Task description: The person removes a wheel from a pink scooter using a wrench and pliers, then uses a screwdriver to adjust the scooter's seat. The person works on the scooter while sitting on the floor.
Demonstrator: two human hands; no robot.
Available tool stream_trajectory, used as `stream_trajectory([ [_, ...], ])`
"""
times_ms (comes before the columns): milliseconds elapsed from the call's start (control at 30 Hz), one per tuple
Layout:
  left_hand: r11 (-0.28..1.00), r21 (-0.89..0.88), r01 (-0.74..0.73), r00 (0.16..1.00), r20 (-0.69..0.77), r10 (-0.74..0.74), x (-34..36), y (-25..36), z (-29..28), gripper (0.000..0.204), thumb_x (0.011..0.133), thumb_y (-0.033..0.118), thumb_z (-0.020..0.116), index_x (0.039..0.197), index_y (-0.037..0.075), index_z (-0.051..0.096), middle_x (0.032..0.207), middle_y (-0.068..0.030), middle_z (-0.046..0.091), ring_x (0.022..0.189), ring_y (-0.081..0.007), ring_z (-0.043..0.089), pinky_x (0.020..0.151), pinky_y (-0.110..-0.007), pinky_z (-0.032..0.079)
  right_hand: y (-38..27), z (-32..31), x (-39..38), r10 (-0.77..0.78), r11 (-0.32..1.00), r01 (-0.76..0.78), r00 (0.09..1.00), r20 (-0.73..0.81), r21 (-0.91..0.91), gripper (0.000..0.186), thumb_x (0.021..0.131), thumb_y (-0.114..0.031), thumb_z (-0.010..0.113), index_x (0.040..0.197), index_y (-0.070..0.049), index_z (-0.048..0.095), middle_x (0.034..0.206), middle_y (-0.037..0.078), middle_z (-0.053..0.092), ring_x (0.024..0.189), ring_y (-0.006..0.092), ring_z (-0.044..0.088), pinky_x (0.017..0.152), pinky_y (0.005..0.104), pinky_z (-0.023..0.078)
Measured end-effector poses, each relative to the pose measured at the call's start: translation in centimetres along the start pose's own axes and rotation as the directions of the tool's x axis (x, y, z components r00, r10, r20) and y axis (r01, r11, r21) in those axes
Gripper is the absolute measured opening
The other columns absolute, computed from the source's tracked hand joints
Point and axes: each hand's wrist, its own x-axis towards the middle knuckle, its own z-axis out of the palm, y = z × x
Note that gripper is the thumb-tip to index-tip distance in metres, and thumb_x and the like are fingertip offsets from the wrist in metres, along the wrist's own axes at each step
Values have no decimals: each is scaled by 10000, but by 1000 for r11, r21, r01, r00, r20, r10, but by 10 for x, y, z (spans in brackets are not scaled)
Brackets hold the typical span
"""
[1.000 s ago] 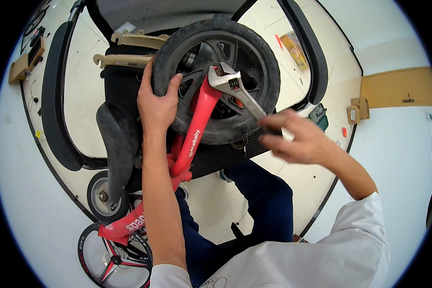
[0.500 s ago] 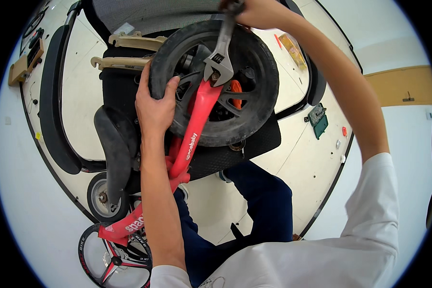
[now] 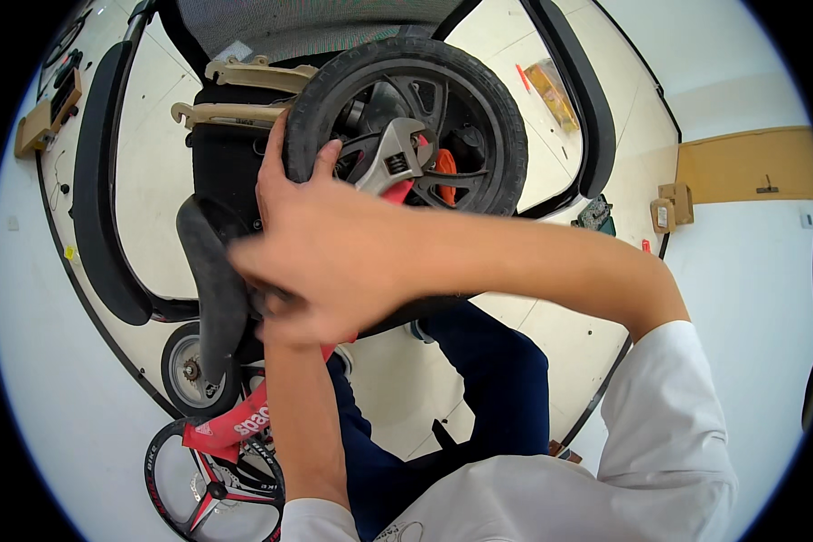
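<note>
So the big thing here is the black wheel [image 3: 406,126] of a small red bike frame [image 3: 239,420], propped up on a black chair [image 3: 108,208] over a pale tiled floor [image 3: 569,343]. The tyre's rim is gripped by the left hand [image 3: 285,176], fingers curled over the rubber, same spot as half a second ago, so the wheel has been kept steady the whole time.

What's changed is the right side. Half a second back the right arm was raised over the top of the wheel with the adjustable wrench [image 3: 390,158] held by its handle. Now the wrench is left sitting on its own at the hub, jaw end seated by the axle against the spokes and red fork, and the right hand [image 3: 330,262] has been swept down across the frame to the left. It's heavily blurred, so whether it's spread wide or closed on anything can't be told.

Judging by that, the wrench looks parked on the nut rather than being turned right now.
</note>
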Motion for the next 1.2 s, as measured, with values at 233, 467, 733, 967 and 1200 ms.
stream_trajectory([
  [233,978,122,-170,981,114,156,10,-11,-4,689,824,262,799,1407,19,522,1201,-200,688,1094,-267,680,962,-345,495,5,-10,-106,-215,974,224,950,228,-15,327,674,-276,699,523,-79,488,478,34,399,529,233,480,611,352,376],
  [467,979,127,-159,981,129,143,8,-7,-4,683,827,255,796,1405,15,523,1217,-190,682,1112,-254,670,978,-339,484,33,-57,-139,-313,927,371,850,423,-60,323,499,-312,686,561,-8,597,599,103,550,752,274,569,807,362,467],
  [733,977,132,-169,981,120,153,9,-5,-7,656,836,224,785,1396,2,527,1214,-189,680,1103,-244,668,971,-335,488,59,-101,-179,57,819,108,962,267,-563,787,709,-65,768,1402,-302,478,1404,166,512,1178,330,586,946,435,536],
  [967,981,90,-172,980,113,161,9,-5,-8,656,838,199,781,1403,-1,515,1205,-187,684,1081,-242,674,966,-330,490,84,-136,-116,651,736,-517,718,246,-438,773,660,-51,768,1383,-134,508,900,111,685,808,252,676,712,349,556],
  [1200,977,114,-183,978,125,168,8,-5,-8,666,829,229,790,1401,15,526,1181,-188,694,1080,-243,678,961,-337,492,128,-137,-69,245,697,-43,952,182,-716,367,652,-35,791,1016,-36,746,1081,121,667,979,301,688,834,410,572],
])
